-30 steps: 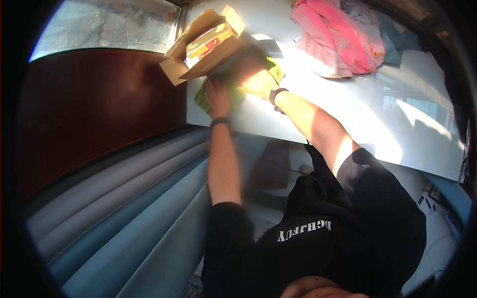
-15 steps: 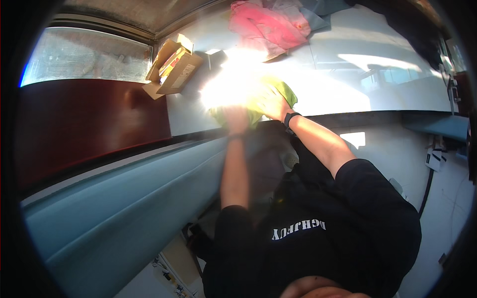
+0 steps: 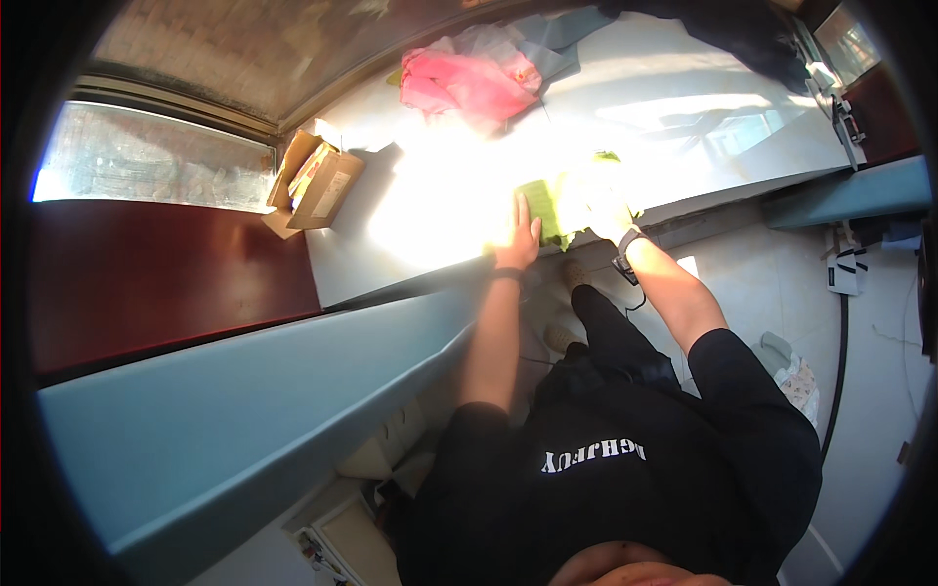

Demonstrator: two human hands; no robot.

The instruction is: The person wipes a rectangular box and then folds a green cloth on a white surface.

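A bright green cloth (image 3: pixel 539 207) lies spread on the white ledge (image 3: pixel 337 262), near its front edge, under strong sunlight. My left hand (image 3: pixel 520 238) rests at the cloth's left edge, its fingers stretched out and the thumb apart. Over the right part of the cloth is my right hand (image 3: pixel 608 210), a dark band on its wrist. Glare washes out its fingers, so their grip cannot be made out.
A torn cardboard box (image 3: pixel 325 190) stands at the ledge's left end, by the window. Farther back lies a crumpled pink cloth (image 3: pixel 469 80) beside grey-blue fabric (image 3: pixel 557 44). A long pale-blue padded surface (image 3: pixel 244 381) runs along the left. Dark fabric (image 3: pixel 718 34) lies at the far right.
Both hands and the green cloth have shifted right along the ledge. More of the cloth shows between the hands. The whole view has also turned a little.
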